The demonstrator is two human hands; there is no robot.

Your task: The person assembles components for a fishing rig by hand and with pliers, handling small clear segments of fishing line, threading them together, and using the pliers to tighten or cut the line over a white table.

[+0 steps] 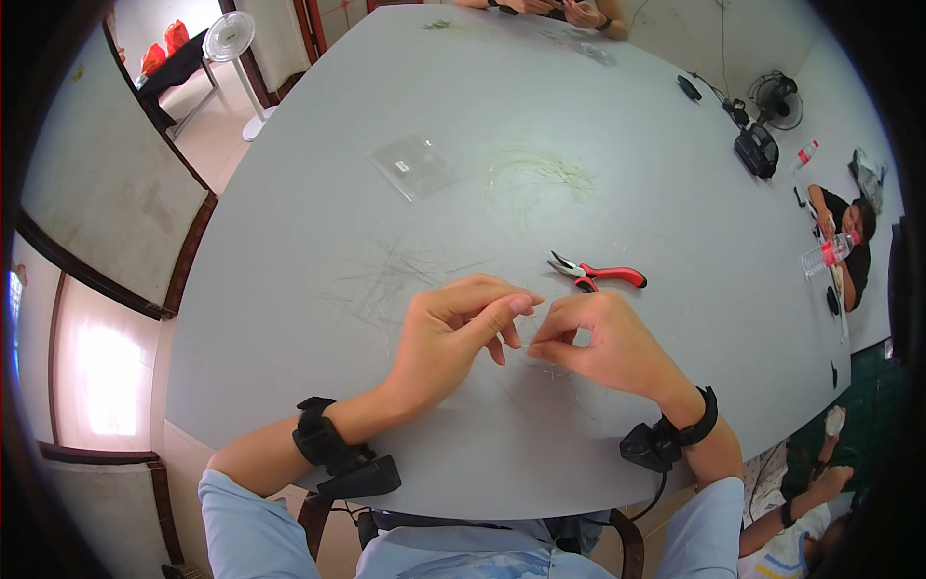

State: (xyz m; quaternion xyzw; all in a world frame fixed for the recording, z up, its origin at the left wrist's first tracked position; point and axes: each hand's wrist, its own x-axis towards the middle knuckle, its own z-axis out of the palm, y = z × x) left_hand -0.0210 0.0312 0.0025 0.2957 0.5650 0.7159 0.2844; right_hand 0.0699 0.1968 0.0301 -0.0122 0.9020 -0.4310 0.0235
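Observation:
My left hand (461, 320) is raised just above the grey table, thumb and forefinger pressed together and the other fingers loosely curled. Close beside it, my right hand (606, 340) pinches with thumb and forefinger. Whatever sits between the fingertips is too fine to make out. Past my right hand lie long-nosed pliers (619, 274) with red and black handles, jaws pointing left. A loose scatter of thin dark wire-like pieces (391, 278) spreads beyond my left hand. Tiny pale bits (558, 371) lie on the table under my right hand.
Farther out are a clear plastic bag (413, 166) and a bundle of pale yellow-green strands (545, 172). Another person's hands (579, 13) work at the far edge. To the right stand a black fan (777, 100), a black case (756, 151) and bottles (830, 253) near another person.

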